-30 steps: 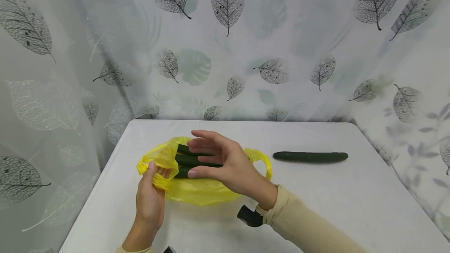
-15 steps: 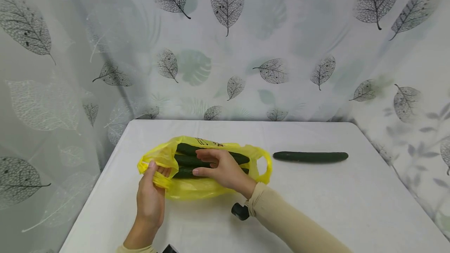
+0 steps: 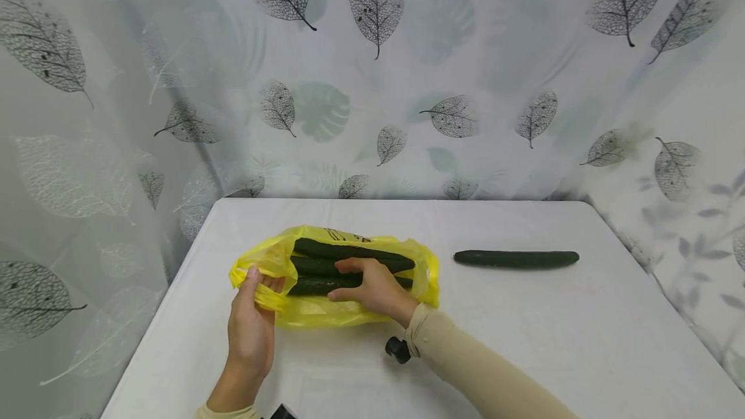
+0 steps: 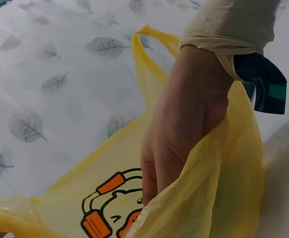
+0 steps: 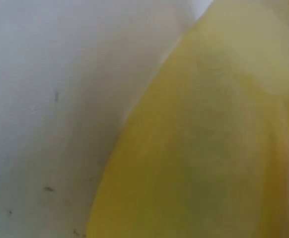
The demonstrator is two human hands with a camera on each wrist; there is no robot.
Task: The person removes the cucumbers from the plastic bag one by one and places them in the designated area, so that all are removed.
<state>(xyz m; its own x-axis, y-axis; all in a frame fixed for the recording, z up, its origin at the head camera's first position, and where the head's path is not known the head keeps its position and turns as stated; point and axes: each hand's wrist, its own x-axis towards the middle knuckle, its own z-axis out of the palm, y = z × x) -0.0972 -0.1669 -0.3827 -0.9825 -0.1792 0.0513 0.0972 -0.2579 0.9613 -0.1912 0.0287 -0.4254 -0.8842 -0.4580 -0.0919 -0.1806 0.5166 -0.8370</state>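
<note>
A yellow plastic bag (image 3: 332, 319) lies on its side with its mouth towards me. Three dark green cucumbers (image 3: 349, 252) show inside it, side by side. My left hand (image 3: 250, 335) pinches the bag's left end between thumb and fingers. My right hand (image 3: 381, 290) reaches into the mouth, thumb and index finger spread apart over the nearest cucumber (image 3: 311, 286); its other fingers are hidden. In the left wrist view the right hand (image 4: 184, 109) points down inside the bag (image 4: 239, 158). The right wrist view shows mostly blurred yellow plastic (image 5: 194, 148).
Another cucumber (image 3: 516, 260) lies alone on the white table (image 3: 524, 328), right of the bag. Behind the table hangs a leaf-printed curtain (image 3: 378, 108). A black wrist camera (image 3: 398, 350) sits under the right cuff.
My right hand has come down from above the bag to the cucumbers inside, uncovering their right ends. The bag's right handle has folded in. My left hand keeps its hold.
</note>
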